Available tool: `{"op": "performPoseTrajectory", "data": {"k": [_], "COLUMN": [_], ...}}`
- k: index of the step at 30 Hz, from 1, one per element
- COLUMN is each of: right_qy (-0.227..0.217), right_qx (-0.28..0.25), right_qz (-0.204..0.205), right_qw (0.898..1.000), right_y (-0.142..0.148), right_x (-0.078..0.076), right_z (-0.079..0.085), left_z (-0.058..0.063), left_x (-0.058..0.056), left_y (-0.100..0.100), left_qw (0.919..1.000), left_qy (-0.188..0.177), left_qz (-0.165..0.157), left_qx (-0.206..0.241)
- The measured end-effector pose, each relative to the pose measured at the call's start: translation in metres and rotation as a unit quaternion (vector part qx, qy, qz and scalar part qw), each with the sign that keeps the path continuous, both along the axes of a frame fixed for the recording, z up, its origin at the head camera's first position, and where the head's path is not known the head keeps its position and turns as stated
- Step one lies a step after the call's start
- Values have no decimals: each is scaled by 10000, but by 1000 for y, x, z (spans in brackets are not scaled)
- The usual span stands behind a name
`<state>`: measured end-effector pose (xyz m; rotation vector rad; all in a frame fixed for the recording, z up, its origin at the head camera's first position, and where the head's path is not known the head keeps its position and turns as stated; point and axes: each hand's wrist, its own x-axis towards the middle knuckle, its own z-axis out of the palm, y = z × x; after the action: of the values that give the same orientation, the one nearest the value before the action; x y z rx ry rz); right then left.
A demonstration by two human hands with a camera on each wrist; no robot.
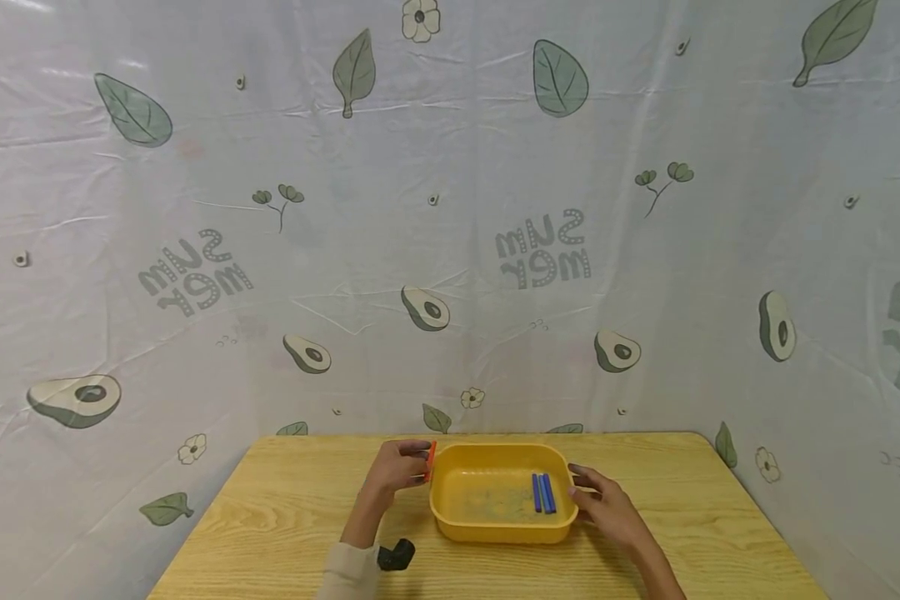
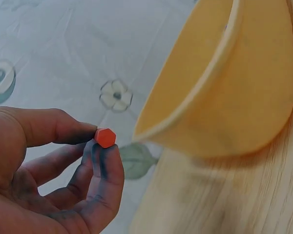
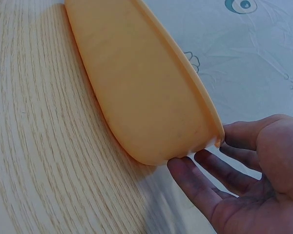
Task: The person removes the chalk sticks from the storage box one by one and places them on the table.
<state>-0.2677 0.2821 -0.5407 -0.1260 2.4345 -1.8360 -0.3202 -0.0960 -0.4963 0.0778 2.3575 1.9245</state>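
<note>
My left hand (image 1: 397,472) pinches an orange hexagonal chalk-like stick (image 2: 106,138) between thumb and fingers, just outside the left end of a yellow plastic tub (image 1: 506,534). Dark bluish smudges cover those fingertips (image 2: 103,158). At the tub's right end, my right hand (image 1: 603,505) holds the wall, its thumb at the rim and its fingers against the outside, as the right wrist view shows. Inside the tub, several blue and purple sticks (image 1: 537,493) lie side by side near the right wall. Bluish residue marks the tub's floor.
The tub stands on a light wood-grain table (image 1: 292,500). Behind the table hangs a pale curtain (image 1: 465,250) printed with leaves, flowers and avocados. A black object (image 1: 396,556) sits beside the left sleeve cuff.
</note>
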Motion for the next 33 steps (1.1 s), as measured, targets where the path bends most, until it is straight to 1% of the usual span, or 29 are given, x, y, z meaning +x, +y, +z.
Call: {"op": "performPoseTrajectory", "data": {"k": [6, 12, 16, 20, 26, 29, 33], "right_qy": [-3, 2, -11, -33, -24, -38, -36], "right_qx": [-26, -29, -81, -135, -171, -181, -174], "right_qz": [34, 122, 139, 165, 164, 59, -75], "right_qw": [10000, 9999, 9999, 9998, 9997, 9998, 9998], "right_y": [-2, -1, -1, -2, -2, -2, -1], "right_x": [0, 1, 1, 0, 0, 0, 1], "right_z": [0, -1, -3, -3, -2, 0, 0], "left_z": [-10, -16, -18, -23, -32, -36, -40], "left_x": [3, 2, 5, 8, 7, 6, 6], "left_y": [-28, -49, -65, -82, -100, -105, -108], "left_qw": [9998, 9996, 9988, 9974, 9946, 9942, 9940], "left_qy": [29, 47, -16, -76, -105, -125, -87], "left_qz": [164, 235, 470, 686, 991, 1058, 1074], "left_qx": [129, 137, 140, 224, 291, 177, -172]}}
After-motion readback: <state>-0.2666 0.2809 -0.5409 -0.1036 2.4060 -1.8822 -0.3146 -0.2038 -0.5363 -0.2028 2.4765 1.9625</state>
